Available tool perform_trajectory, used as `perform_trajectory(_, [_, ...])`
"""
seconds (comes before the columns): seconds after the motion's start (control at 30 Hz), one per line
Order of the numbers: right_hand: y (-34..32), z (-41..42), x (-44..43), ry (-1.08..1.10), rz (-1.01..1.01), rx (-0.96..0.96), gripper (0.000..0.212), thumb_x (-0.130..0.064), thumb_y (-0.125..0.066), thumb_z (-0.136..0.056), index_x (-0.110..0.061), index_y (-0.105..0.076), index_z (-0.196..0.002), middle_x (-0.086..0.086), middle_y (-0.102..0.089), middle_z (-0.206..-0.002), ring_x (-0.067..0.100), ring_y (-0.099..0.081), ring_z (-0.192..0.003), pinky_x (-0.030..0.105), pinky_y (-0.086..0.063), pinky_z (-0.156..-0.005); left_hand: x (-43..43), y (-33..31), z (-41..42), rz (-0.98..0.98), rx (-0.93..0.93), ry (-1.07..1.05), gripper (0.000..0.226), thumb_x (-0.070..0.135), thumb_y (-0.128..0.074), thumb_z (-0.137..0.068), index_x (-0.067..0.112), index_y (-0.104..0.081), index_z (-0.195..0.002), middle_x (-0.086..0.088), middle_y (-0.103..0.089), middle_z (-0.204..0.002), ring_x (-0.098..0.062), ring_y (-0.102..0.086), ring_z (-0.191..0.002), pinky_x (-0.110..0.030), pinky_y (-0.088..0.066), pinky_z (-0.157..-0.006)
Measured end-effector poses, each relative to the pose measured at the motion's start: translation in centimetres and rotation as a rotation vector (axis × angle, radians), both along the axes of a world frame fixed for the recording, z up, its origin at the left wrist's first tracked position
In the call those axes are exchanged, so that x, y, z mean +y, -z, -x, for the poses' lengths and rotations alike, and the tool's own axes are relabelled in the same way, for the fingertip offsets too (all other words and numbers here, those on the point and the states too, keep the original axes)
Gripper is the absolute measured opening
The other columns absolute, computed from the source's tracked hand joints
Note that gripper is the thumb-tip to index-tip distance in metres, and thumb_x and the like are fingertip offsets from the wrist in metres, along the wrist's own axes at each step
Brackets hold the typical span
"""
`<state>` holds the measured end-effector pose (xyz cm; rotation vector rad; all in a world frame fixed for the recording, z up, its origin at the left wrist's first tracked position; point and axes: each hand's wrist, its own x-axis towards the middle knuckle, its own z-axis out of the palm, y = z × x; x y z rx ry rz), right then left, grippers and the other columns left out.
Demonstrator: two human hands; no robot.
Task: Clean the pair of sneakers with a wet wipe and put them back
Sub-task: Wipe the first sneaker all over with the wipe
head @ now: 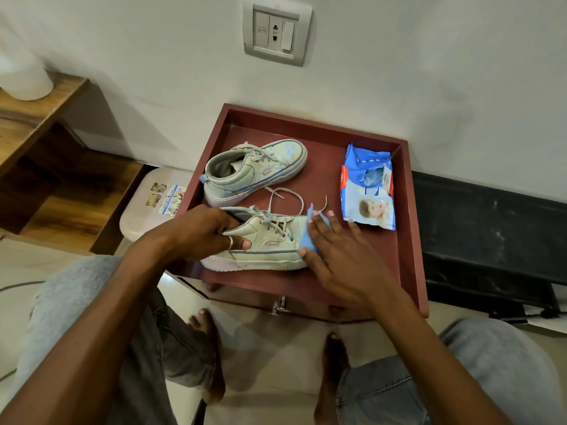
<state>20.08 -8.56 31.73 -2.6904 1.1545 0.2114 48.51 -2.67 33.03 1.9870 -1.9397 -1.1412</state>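
Right hand (334, 256) is flat, fingers (322, 228) spread and extended, pressing a blue wet wipe (310, 237) against the toe end of the near sneaker (264, 243). The wipe sits under the palm and fingers, a corner of it poking up just past the fingertips, and the thumb lies along its lower edge by the sole. So that hand is not gripping; it is laid open on the wipe.

Left hand (202, 234) is clamped on the same shoe at the heel end: fingers curl down into the collar opening, thumb with a ring presses on the outer side panel. The shoe stands upright on its sole, toe pointing right, caught between the two hands. Its loose laces trail up and away toward the back.

Just behind it lies the far sneaker (254, 170), also upright on its sole, toe toward the upper right, untouched by either hand and set close to the near one's heel. To the right, apart from both shoes, the wet wipes pack (366, 187) lies flat with its flap open, a wipe bunched at the opening.

All of it rests inside the reddish-brown tray-top table (408, 228), which has a raised rim and stands against the wall below a switch panel (276, 33). Bare feet and grey-jeaned knees show in the foreground, a wooden shelf (40, 124) at left.
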Motion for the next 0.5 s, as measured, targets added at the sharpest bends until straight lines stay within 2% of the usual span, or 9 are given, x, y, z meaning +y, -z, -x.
perform_trajectory(0.1, [0.0,-0.4,0.5,-0.072,-0.077,-0.053,0.077,-0.069,-0.014,-0.094,-0.023,-0.029,-0.154,-0.007,-0.017,-0.163,0.017,-0.002,-0.152,0.041,-0.007,-0.123,0.0,-0.1,0.1,0.004,0.005,-0.006,0.026,0.049,-0.069,-0.089,0.023,-0.076,-0.094,0.008,-0.073,-0.092,-0.013,-0.067,-0.084,-0.035,-0.058,-0.078])
perform_trajectory(0.17, [-1.0,0.6,0.1,-0.1,-0.104,-0.078,0.069,-0.067,-0.02,-0.096,-0.028,-0.044,-0.147,-0.007,-0.032,-0.158,0.016,-0.016,-0.15,0.043,-0.012,-0.123,0.0,-0.2,0.2,0.001,0.012,-0.002,0.016,0.047,-0.069,-0.09,0.032,-0.072,-0.09,0.011,-0.072,-0.092,-0.01,-0.067,-0.083,-0.031,-0.058,-0.077])
perform_trajectory(0.23, [-1.8,1.7,-0.5,-0.07,-0.048,-0.105,0.056,-0.058,-0.024,-0.099,-0.033,-0.053,-0.139,-0.005,-0.045,-0.15,0.017,-0.031,-0.146,0.046,-0.017,-0.121,0.0,-0.2,0.1,0.003,0.014,-0.003,0.013,0.047,-0.069,-0.089,0.035,-0.07,-0.089,0.013,-0.072,-0.091,-0.009,-0.066,-0.083,-0.031,-0.057,-0.076])
perform_trajectory(0.3, [-1.7,1.9,-1.1,-0.021,0.017,-0.057,0.057,-0.054,-0.017,-0.1,-0.033,-0.047,-0.143,-0.006,-0.042,-0.153,0.017,-0.028,-0.147,0.047,-0.016,-0.121,0.0,-0.3,0.1,0.007,0.03,-0.01,0.013,0.047,-0.07,-0.09,0.034,-0.071,-0.088,0.011,-0.072,-0.088,-0.011,-0.066,-0.082,-0.031,-0.056,-0.074])
perform_trajectory(0.37, [-1.0,1.0,-1.0,0.015,0.048,-0.029,0.068,-0.058,-0.01,-0.098,-0.026,-0.041,-0.148,-0.006,-0.037,-0.156,0.018,-0.024,-0.148,0.047,-0.018,-0.12,-0.1,-0.3,0.1,0.005,0.05,-0.013,0.013,0.047,-0.069,-0.089,0.034,-0.071,-0.086,0.01,-0.072,-0.088,-0.014,-0.066,-0.082,-0.033,-0.056,-0.074])
perform_trajectory(0.43, [-0.1,-0.2,-0.4,-0.006,0.026,-0.055,0.071,-0.063,-0.018,-0.097,-0.02,-0.038,-0.15,-0.002,-0.032,-0.159,0.021,-0.02,-0.149,0.045,-0.018,-0.12,0.0,-0.2,0.1,0.006,0.057,-0.013,0.014,0.048,-0.068,-0.089,0.034,-0.071,-0.086,0.009,-0.071,-0.086,-0.014,-0.066,-0.08,-0.032,-0.055,-0.071])
perform_trajectory(0.5, [0.3,-0.5,0.0,-0.072,-0.019,-0.092,0.072,-0.066,-0.031,-0.095,-0.019,-0.04,-0.149,-0.001,-0.03,-0.16,0.022,-0.019,-0.15,0.042,-0.017,-0.121,0.0,-0.2,0.2,0.015,0.04,-0.013,0.015,0.048,-0.068,-0.09,0.033,-0.071,-0.089,0.011,-0.069,-0.082,-0.01,-0.063,-0.076,-0.021,-0.05,-0.064])
